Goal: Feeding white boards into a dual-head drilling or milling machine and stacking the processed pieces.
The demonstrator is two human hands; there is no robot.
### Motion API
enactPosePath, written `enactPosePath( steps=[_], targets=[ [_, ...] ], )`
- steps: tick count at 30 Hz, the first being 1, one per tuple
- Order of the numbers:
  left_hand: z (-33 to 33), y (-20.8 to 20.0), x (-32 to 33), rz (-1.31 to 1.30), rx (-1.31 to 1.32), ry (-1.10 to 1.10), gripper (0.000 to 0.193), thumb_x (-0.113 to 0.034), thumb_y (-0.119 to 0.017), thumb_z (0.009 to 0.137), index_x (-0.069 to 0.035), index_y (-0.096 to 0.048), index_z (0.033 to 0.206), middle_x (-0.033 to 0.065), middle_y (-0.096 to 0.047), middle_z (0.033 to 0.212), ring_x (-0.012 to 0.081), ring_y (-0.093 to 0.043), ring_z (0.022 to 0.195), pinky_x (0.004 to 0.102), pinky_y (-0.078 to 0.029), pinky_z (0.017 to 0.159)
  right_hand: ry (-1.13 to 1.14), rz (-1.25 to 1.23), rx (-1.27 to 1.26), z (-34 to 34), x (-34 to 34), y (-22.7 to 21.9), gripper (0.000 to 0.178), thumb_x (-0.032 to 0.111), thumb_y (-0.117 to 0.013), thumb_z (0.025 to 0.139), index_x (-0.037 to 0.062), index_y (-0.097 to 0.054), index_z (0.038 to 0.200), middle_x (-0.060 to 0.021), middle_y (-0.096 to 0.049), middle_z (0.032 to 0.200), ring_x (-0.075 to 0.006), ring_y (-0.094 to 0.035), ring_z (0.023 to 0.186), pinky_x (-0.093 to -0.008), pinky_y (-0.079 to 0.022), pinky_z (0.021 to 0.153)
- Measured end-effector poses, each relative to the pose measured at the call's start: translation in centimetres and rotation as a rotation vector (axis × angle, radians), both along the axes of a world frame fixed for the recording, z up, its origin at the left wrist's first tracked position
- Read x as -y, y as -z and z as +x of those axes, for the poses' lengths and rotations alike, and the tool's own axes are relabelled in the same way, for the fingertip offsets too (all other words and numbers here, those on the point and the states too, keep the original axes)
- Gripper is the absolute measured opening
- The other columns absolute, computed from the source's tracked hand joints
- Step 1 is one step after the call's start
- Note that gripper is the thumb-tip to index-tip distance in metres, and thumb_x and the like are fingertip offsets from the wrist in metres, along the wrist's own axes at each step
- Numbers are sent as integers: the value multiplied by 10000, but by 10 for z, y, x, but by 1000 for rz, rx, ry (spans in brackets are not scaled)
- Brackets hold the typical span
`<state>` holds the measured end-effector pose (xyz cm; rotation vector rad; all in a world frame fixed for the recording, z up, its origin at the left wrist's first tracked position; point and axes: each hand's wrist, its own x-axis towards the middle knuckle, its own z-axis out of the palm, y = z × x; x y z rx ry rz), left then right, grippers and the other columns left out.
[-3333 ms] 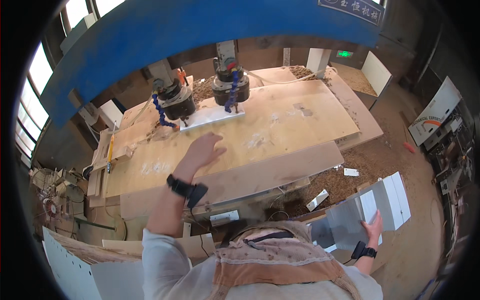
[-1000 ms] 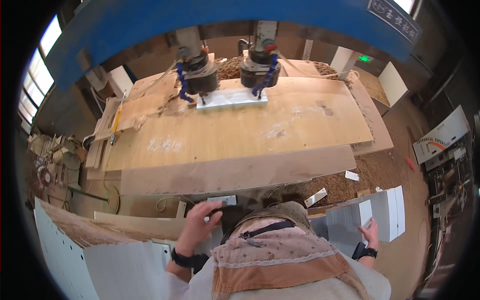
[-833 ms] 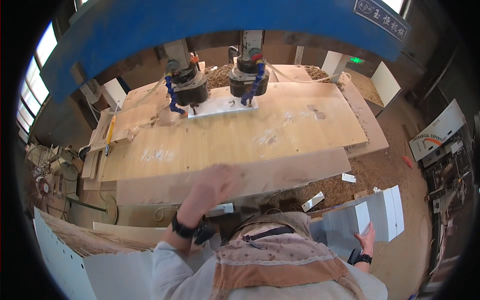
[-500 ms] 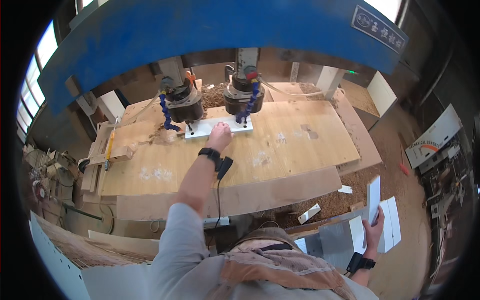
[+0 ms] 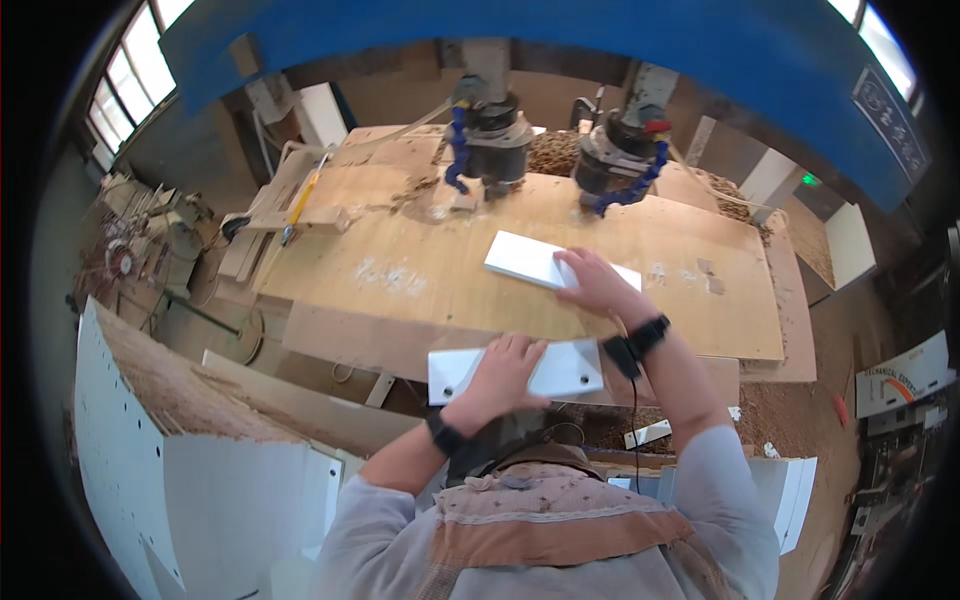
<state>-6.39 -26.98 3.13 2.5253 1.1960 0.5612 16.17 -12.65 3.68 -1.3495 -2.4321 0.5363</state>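
A white board (image 5: 565, 368) with dark holes near its ends is at the bench's front edge, close to my body. My left hand (image 5: 500, 372) is closed over its middle, fingers across the top face. Farther in, a second white board (image 5: 520, 255), with no holes showing, lies slanted on the plywood bench top (image 5: 450, 240). My right hand (image 5: 598, 284) grips it right of its middle, thumb at the near edge. Behind it two dark drill heads (image 5: 500, 150) with blue segmented hoses hang from the machine, apart from both boards.
A yellow-handled tool (image 5: 303, 200) lies at the bench's left by wooden strips. White panels (image 5: 240, 490) stand at lower left, and more white boards (image 5: 795, 490) at lower right. Wood chips (image 5: 560, 152) are heaped behind the heads. A blue beam (image 5: 400, 25) spans above.
My left hand has drawn the holed board from under the drill heads toward my body. My right hand has brought the other board from the lower right onto the bench. The view has shifted.
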Motion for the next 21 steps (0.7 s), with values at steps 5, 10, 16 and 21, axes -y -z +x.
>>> enactPosePath(
  steps=[5,10,16,21],
  targets=[
    [-86,-9,119,-108,37,-286,823,-341,-845,543,-117,-550,1278,164,-523,1126,338,-518,1037,445,-421,878,65,100,287,-46,-100,31,562,141,-634,757,69,-477,1292,-207,-499,1267,-367,-482,1196,-395,-406,1035],
    [-151,-5,239,-146,-50,-795,805,-338,-846,540,-172,-576,1279,147,-519,1171,315,-524,1047,434,-422,866,42,12,344,-68,-159,34,504,5,-540,691,54,-520,1193,-212,-546,1206,-346,-506,1176,-405,-412,1020],
    [-219,26,302,-91,-161,-1334,739,-333,-831,585,-151,-580,1255,160,-513,1221,332,-491,1128,451,-400,945,44,147,234,-68,-159,50,675,109,-680,789,62,-384,1394,-214,-408,1425,-363,-412,1298,-408,-358,1072],
    [-255,61,302,-56,-303,-1426,657,-283,-828,613,-124,-608,1211,149,-513,1233,336,-466,1157,464,-384,971,-186,114,-98,-63,-48,-6,576,161,-706,811,55,-478,1329,-151,-511,1357,-317,-486,1248,-381,-391,1043]
  ],
)
